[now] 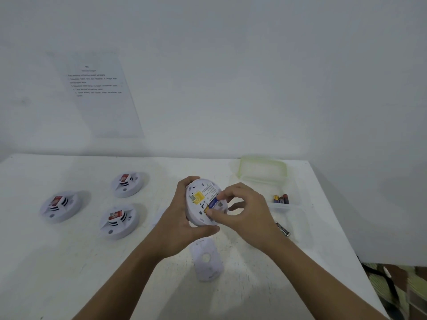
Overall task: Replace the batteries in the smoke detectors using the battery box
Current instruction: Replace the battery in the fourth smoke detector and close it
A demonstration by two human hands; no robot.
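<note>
Left hand [184,225] grips the white smoke detector [198,199], tilted up off the table [69,273], its back facing the head camera. Right hand [245,211] pinches a blue-and-yellow battery [213,203] sitting at the detector's open compartment. Just below, a white cover plate [208,259] lies flat. Over to the right sits the clear battery box [298,209], spare batteries [281,199] at it. Three more detectors [119,221] wait on the left.

White table [69,262] against pale wall [254,77]
</note>
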